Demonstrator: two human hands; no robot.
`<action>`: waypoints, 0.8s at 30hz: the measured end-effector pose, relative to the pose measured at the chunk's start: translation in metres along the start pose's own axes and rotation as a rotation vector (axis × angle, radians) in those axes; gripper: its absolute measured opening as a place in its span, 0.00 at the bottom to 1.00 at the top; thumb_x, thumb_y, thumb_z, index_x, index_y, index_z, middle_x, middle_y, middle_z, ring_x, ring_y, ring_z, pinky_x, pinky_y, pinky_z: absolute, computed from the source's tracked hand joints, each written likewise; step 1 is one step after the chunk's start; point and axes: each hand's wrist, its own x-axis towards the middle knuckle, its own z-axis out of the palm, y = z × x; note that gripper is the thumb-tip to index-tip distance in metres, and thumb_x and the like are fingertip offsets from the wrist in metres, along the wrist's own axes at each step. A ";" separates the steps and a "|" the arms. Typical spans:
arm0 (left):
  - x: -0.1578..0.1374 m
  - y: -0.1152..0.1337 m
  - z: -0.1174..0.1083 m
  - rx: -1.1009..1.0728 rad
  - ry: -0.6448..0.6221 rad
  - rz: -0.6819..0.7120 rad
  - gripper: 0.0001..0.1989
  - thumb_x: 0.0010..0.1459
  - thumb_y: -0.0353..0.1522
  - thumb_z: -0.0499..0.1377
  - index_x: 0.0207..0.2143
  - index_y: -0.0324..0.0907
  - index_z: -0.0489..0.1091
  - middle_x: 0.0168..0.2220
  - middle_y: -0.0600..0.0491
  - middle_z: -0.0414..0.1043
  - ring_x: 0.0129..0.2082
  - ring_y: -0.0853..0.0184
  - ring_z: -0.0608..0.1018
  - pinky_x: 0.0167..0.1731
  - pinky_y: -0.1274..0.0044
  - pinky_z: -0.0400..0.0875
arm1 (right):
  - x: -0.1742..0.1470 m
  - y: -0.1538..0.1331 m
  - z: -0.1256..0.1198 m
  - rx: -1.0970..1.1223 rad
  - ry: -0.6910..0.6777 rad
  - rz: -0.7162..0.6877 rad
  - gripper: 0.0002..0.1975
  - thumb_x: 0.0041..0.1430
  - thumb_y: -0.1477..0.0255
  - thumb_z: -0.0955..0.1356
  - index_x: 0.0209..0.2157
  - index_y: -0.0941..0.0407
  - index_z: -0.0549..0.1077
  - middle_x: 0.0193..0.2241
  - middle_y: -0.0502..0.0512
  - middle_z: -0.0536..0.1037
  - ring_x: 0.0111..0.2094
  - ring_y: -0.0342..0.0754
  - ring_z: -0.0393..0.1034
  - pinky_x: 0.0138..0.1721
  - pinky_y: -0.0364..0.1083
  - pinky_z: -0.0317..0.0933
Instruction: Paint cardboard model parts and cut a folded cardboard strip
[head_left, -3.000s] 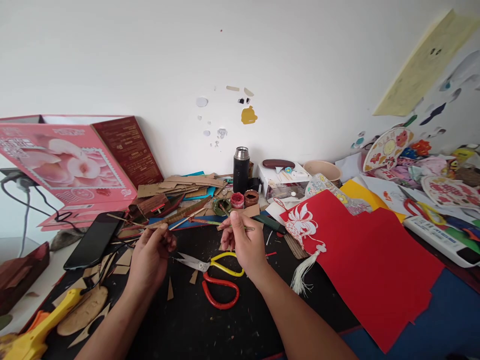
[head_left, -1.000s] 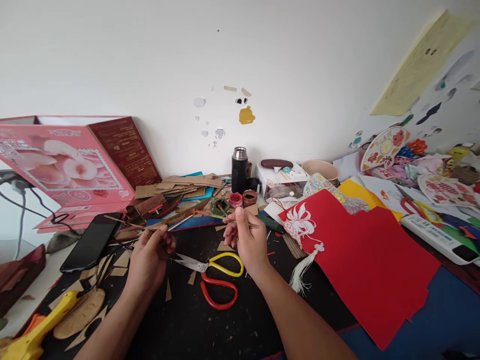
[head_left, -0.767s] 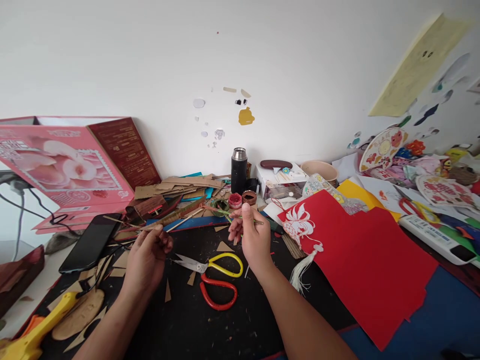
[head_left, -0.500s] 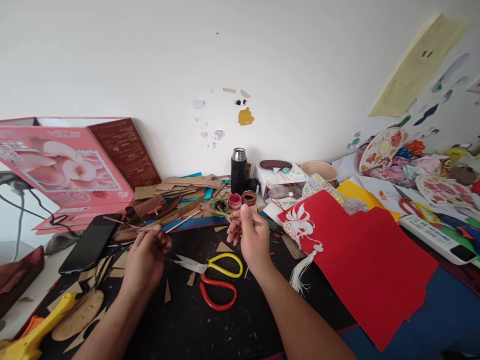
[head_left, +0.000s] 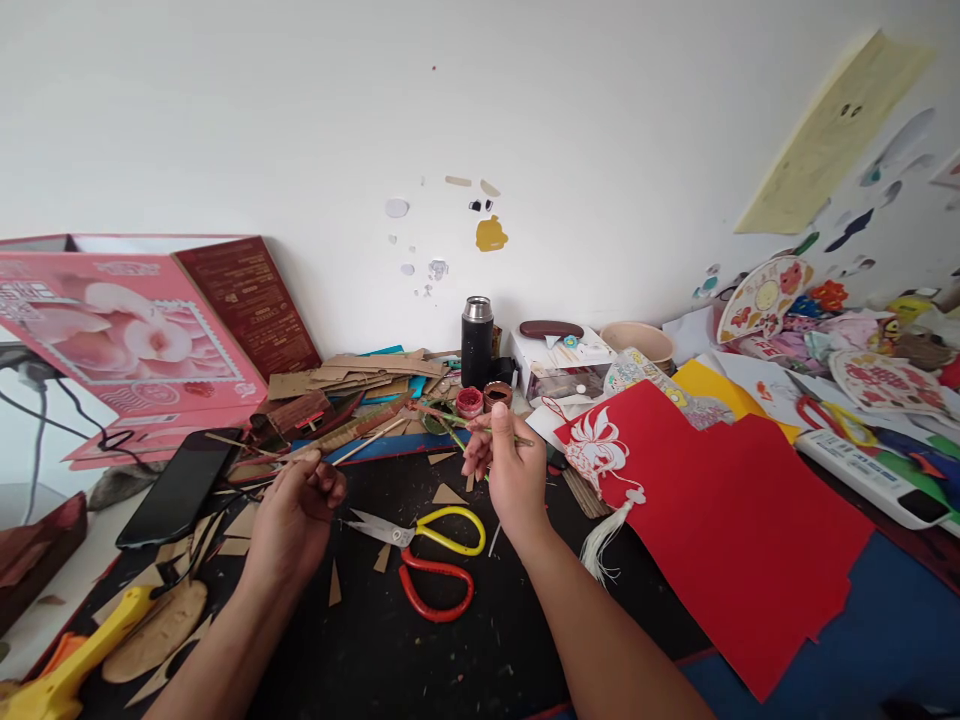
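Note:
My left hand (head_left: pixel 296 505) is closed in a pinch above the black work surface (head_left: pixel 352 650). A thin pale wooden stick (head_left: pixel 367 442) slants out from its fingers, which hide the near end. My right hand (head_left: pixel 514 475) grips a thin greenish stick (head_left: pixel 521 441) between thumb and fingers. That stick has a reddish far end and crosses in front of the paint jars; whether it is a brush I cannot tell. Another green stick (head_left: pixel 454 436) shows by the same fingers. Between my hands lie scissors (head_left: pixel 409 540) with yellow and red handles, blades parted.
An open red paint jar (head_left: pixel 469 402) and a brown one (head_left: pixel 498 396) stand before a black flask (head_left: pixel 478 345). Cardboard scraps (head_left: pixel 360 375) are piled behind. Red card (head_left: pixel 735 510) lies right; a phone (head_left: pixel 180 488) and yellow-handled tool (head_left: pixel 82 650) are left.
My right hand has shifted slightly right and up with its stick, so the reddish end sits nearer the jars. My left hand has barely moved.

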 end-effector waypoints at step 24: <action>0.000 -0.013 -0.005 0.107 -0.049 0.099 0.21 0.46 0.40 0.77 0.26 0.43 0.67 0.23 0.60 0.63 0.24 0.72 0.66 0.21 0.79 0.62 | -0.024 0.011 0.014 -0.007 -0.237 -0.011 0.32 0.66 0.40 0.67 0.30 0.57 0.78 0.19 0.51 0.75 0.15 0.41 0.70 0.15 0.38 0.57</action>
